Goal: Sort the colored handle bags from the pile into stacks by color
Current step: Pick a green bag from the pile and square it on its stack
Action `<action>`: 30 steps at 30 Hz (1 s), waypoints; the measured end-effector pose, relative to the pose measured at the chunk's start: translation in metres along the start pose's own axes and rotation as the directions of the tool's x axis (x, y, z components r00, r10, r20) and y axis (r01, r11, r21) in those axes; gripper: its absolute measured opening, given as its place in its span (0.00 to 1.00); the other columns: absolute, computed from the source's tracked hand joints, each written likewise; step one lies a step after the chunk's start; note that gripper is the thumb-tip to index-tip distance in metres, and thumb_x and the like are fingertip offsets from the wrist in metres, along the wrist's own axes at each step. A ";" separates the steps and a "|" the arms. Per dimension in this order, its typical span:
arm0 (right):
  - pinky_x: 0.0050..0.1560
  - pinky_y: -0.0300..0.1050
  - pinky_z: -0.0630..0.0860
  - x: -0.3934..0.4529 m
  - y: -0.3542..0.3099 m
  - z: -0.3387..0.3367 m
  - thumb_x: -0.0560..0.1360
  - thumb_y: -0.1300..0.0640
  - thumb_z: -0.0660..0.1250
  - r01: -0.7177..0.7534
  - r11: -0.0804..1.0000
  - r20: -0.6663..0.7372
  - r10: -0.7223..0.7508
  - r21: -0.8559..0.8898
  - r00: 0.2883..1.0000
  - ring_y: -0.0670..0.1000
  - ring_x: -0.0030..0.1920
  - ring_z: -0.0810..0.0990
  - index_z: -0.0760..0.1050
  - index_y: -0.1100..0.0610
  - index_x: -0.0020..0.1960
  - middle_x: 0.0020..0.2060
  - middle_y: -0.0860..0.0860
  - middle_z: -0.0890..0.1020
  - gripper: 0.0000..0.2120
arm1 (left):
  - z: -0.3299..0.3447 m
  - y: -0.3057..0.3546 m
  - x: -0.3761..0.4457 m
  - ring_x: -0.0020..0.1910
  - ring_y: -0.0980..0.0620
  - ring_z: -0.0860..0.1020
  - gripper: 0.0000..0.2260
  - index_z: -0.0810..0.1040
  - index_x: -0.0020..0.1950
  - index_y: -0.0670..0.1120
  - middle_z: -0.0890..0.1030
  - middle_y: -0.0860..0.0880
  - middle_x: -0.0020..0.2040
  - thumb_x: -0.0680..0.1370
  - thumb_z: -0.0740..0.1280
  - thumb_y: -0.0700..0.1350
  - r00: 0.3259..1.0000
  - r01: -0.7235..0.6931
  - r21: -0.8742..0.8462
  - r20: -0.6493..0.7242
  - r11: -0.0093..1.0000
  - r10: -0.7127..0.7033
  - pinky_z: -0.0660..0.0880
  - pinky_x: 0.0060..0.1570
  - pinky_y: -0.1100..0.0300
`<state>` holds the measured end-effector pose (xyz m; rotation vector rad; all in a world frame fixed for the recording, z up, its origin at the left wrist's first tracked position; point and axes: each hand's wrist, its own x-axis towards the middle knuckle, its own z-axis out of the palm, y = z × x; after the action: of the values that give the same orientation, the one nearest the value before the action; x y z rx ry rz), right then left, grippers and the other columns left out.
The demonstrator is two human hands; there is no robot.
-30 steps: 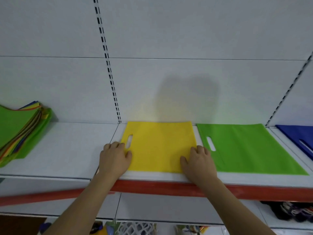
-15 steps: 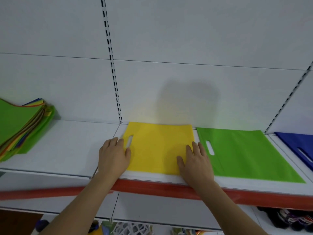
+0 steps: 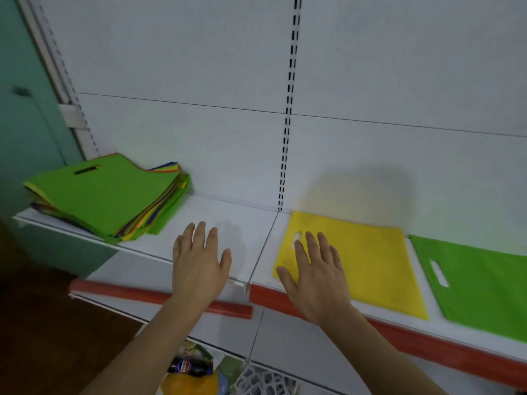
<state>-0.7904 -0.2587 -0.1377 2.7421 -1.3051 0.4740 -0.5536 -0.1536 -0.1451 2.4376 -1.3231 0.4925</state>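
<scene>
Shelf (image 3: 228, 223) holds pile (image 3: 108, 195) left of both flat, empty hands.

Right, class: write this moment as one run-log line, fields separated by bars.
left hand: open, over bare shelf | right hand: open, over yellow bag | pile: green on top | green bag: flat

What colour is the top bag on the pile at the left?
Green; the top bag of the pile shows clearly in the head view.

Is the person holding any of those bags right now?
No. The left hand is spread open over bare white shelf, and the right hand is open over the flat yellow fabric handle bag, gripping nothing.
</scene>
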 end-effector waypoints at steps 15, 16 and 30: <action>0.81 0.60 0.57 0.049 -0.283 0.018 0.81 0.30 0.43 0.127 0.987 0.000 -0.127 0.098 0.992 0.62 0.83 0.55 0.64 0.58 0.81 0.82 0.60 0.62 0.41 | -0.071 -0.270 -0.006 0.80 0.41 0.61 0.32 0.67 0.80 0.45 0.67 0.43 0.80 0.82 0.50 0.62 0.991 0.129 0.045 0.022 0.991 -0.131 0.60 0.78 0.41; 0.81 0.61 0.58 0.057 -0.294 0.020 0.82 0.30 0.44 0.132 0.986 -0.001 -0.133 0.101 0.991 0.62 0.83 0.56 0.65 0.59 0.81 0.81 0.60 0.63 0.41 | -0.071 -0.282 -0.001 0.80 0.42 0.61 0.32 0.67 0.80 0.45 0.67 0.44 0.80 0.82 0.50 0.62 0.990 0.138 0.040 0.019 0.990 -0.138 0.61 0.78 0.42; 0.75 0.63 0.67 0.205 -0.389 0.065 0.80 0.32 0.46 0.078 0.991 -0.013 -0.077 0.105 0.997 0.65 0.76 0.68 0.72 0.59 0.76 0.75 0.62 0.72 0.40 | -0.035 -0.386 0.134 0.77 0.43 0.67 0.29 0.70 0.77 0.43 0.73 0.44 0.75 0.83 0.52 0.59 0.998 0.043 0.128 0.029 0.991 -0.047 0.64 0.77 0.42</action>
<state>-0.3545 -0.1760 -0.1100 2.8604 -1.1998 0.5635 -0.1633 -0.0371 -0.0996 2.5832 -1.2820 0.5440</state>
